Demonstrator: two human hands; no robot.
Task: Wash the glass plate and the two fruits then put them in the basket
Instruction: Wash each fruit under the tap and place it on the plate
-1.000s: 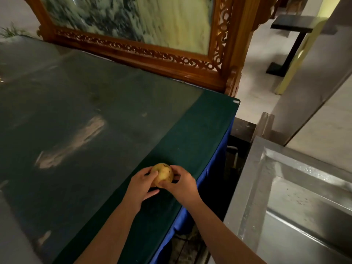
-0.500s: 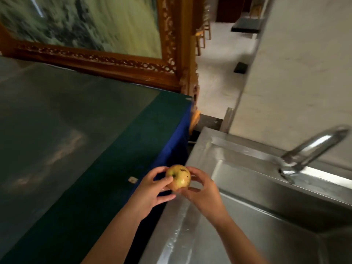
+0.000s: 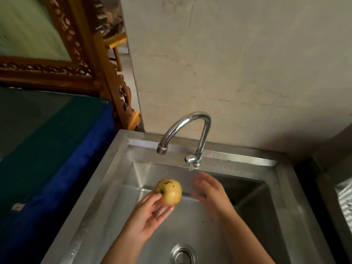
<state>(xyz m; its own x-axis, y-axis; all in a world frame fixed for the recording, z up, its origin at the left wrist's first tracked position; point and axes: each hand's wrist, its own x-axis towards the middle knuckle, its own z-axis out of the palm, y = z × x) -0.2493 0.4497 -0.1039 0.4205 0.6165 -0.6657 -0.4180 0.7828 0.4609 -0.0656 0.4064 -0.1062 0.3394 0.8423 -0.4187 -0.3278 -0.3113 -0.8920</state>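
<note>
A yellow apple [image 3: 169, 191] with dark spots rests on the fingers of my left hand [image 3: 150, 214], held over the steel sink [image 3: 106, 189]. My right hand [image 3: 209, 191] is off the fruit, fingers spread, a little to its right and just below the tap handle [image 3: 192, 160]. The curved chrome tap [image 3: 188, 126] ends above and slightly left of the apple; no water stream shows. The glass plate, the other fruit and the basket are out of view.
The sink drain [image 3: 183, 255] lies at the bottom centre. A table with green and blue cloth [image 3: 57, 149] stands left of the sink, with a carved wooden frame [image 3: 99, 73] behind it. A beige wall [image 3: 238, 63] backs the sink.
Both hands carried the apple from the green table rightward over the sink. My right hand has let go of it and moved toward the tap handle; the left hand alone holds it.
</note>
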